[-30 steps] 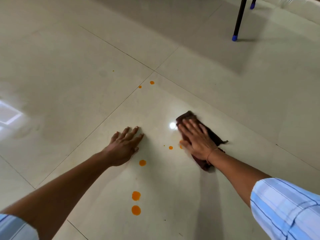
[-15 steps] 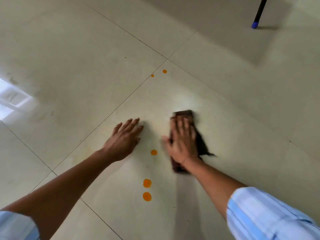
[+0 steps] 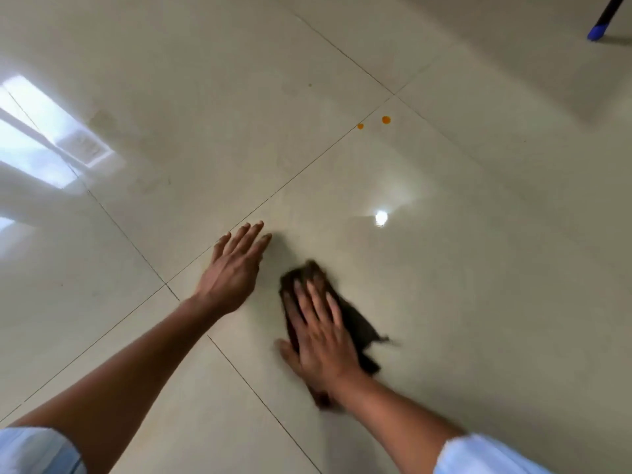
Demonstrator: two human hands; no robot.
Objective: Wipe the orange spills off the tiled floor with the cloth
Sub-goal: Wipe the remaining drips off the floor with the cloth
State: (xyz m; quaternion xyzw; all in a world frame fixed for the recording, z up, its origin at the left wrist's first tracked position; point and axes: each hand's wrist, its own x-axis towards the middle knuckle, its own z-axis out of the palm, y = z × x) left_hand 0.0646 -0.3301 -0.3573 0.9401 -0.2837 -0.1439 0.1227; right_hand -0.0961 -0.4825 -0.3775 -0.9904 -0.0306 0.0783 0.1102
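Observation:
My right hand (image 3: 319,331) lies flat, palm down, on a dark brown cloth (image 3: 359,323) pressed against the glossy cream tiled floor (image 3: 478,268). The cloth is blurred with motion and sticks out beyond my fingers and to the right of my palm. My left hand (image 3: 234,268) rests flat on the floor with its fingers spread, a short way left of the cloth. Two orange spots, a larger one (image 3: 386,120) and a smaller one (image 3: 360,126), sit far ahead near a tile joint. No orange shows around the cloth.
A black furniture leg with a blue foot (image 3: 597,31) stands at the top right corner. Dark grout lines cross the floor. A window reflection (image 3: 51,138) glares at the left, and a small light glint (image 3: 381,217) shines ahead of the cloth.
My right hand has slid the cloth down and toward me over the spots that lay near my left hand; those spots no longer show. My left hand stays planted.

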